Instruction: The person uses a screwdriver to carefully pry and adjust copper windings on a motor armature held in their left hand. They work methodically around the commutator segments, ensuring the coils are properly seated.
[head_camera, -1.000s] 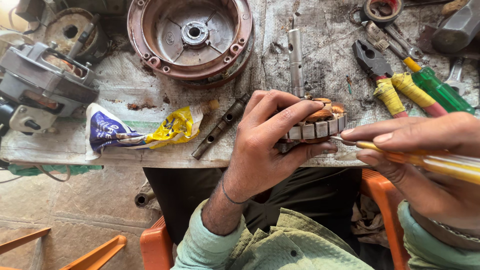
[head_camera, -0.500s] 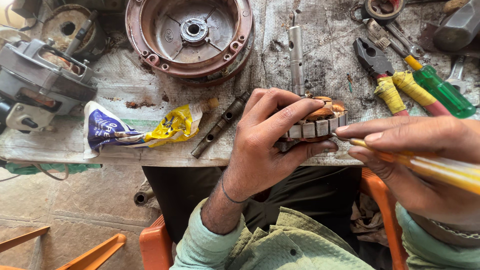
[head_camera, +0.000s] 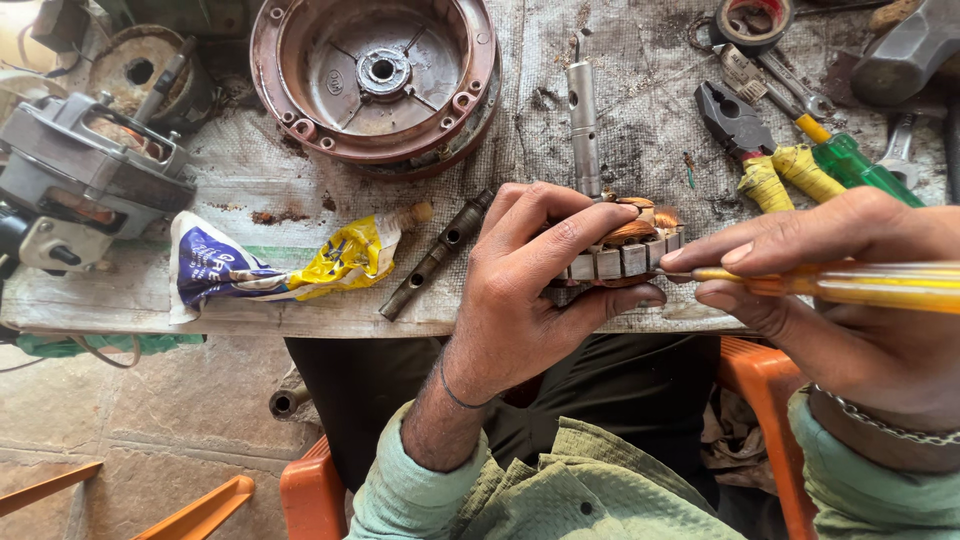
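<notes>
Copper-wound stator with grey steel laminations, at the counter's near edge, grasped by the left hand. Right hand clenched on a yellow transparent-handled screwdriver, tip touching the stator's right side. Farther left: crumpled blue-yellow wrapper; farthest: round reddish metal housing.

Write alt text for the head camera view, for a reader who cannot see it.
The left hand grips a copper-wound motor stator at the edge of a worn workbench, while the right hand points a yellow-handled screwdriver at its side. Behind lie a round reddish metal housing, yellow-handled pliers, a green-handled screwdriver and a crumpled blue-and-yellow wrapper.
</notes>
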